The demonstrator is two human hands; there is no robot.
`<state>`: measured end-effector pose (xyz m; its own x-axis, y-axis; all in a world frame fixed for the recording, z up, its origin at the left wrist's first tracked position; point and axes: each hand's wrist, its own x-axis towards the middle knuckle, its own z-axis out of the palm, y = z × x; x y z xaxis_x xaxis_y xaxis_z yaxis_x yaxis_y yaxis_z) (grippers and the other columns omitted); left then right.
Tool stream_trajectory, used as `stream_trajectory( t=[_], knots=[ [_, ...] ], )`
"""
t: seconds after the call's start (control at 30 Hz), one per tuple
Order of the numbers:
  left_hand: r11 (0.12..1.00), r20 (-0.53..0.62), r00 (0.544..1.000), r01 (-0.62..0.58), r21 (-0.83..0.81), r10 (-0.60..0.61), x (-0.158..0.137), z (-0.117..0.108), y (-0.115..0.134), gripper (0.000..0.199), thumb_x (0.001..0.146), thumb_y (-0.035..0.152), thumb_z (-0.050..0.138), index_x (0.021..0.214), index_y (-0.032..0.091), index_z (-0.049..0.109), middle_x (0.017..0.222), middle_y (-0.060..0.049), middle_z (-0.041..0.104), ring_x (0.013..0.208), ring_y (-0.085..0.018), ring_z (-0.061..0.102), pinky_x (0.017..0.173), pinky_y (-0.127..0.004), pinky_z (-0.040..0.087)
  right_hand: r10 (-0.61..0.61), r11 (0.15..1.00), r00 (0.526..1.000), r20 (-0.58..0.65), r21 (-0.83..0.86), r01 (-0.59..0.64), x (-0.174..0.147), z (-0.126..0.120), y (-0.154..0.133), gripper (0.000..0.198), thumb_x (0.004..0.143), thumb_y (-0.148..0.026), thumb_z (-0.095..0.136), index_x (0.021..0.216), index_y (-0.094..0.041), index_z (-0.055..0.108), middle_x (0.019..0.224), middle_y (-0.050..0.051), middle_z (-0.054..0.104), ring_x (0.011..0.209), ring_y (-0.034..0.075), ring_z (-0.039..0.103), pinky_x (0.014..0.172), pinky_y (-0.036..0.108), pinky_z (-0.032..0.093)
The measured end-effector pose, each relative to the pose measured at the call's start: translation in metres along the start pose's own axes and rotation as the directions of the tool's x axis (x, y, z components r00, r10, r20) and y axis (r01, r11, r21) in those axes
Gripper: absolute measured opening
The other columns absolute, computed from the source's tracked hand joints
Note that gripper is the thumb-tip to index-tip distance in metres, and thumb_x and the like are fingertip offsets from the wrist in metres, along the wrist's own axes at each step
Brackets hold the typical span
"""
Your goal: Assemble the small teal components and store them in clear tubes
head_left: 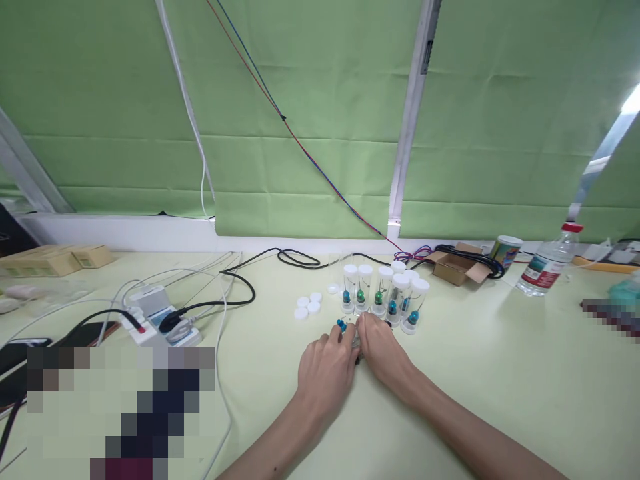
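Note:
My left hand (327, 363) and my right hand (384, 350) meet over the table, fingers bent and drawn together. Between them shows a sliver of a small greyish thing (356, 341), mostly hidden by the fingers, so its kind is unclear. A small bright blue piece (341, 325) with thin wire sticks out at the tips of my left fingers; whether they grip it is unclear. Just beyond my hands stands a group of clear tubes with white caps (385, 272), holding blue and green pieces with bent wires. Several loose white caps (313, 307) lie to the left of the tubes.
A power strip (150, 303) with plugs and cables lies at left. At the back right are an open cardboard box (457, 267), a printed can (506, 252) and a water bottle (545, 263). Black cable (300, 263) runs along the back; a white cable (220, 360) crosses the table.

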<state>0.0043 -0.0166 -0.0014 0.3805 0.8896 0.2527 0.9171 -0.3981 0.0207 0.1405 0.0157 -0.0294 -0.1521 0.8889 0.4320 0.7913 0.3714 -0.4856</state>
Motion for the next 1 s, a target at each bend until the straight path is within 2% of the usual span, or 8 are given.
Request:
stream_trajectory(
  t=[0.23, 0.5, 1.0],
  knots=[
    [0.998, 0.039, 0.999, 0.008, 0.059, -0.01, 0.0014, -0.0022, 0.0064, 0.033, 0.094, 0.019, 0.038, 0.122, 0.018, 0.053, 0.097, -0.008, 0.065, 0.077, -0.025, 0.068, 0.056, -0.032, 0.044, -0.006, 0.997, 0.996, -0.092, 0.076, 0.013, -0.0006, 0.0046, -0.0013, 0.032, 0.099, -0.018, 0.026, 0.07, -0.023, 0.04, 0.067, 0.004, 0.056, 0.058, 0.019, 0.054, 0.054, 0.031, 0.04],
    [1.0, -0.012, 1.0, -0.015, 0.014, 0.016, 0.0009, -0.0019, 0.0018, 0.033, 0.094, 0.023, 0.04, 0.125, 0.021, 0.051, 0.096, -0.006, 0.065, 0.077, -0.024, 0.067, 0.056, -0.031, 0.042, -0.022, 0.998, 0.994, -0.107, 0.056, 0.028, 0.0006, 0.0036, -0.0008, 0.03, 0.098, -0.018, 0.025, 0.07, -0.024, 0.035, 0.067, 0.003, 0.052, 0.059, 0.019, 0.052, 0.055, 0.032, 0.04],
    [0.998, 0.009, 0.998, -0.061, 0.014, 0.06, 0.0001, -0.0009, -0.0017, 0.035, 0.094, 0.025, 0.039, 0.127, 0.021, 0.05, 0.097, -0.008, 0.065, 0.077, -0.023, 0.067, 0.058, -0.031, 0.042, -0.114, 0.993, 0.993, -0.027, 0.036, 0.115, 0.0017, -0.0021, 0.0017, 0.031, 0.097, -0.015, 0.025, 0.068, -0.025, 0.03, 0.061, 0.001, 0.047, 0.054, 0.019, 0.048, 0.054, 0.033, 0.038]
  ],
)
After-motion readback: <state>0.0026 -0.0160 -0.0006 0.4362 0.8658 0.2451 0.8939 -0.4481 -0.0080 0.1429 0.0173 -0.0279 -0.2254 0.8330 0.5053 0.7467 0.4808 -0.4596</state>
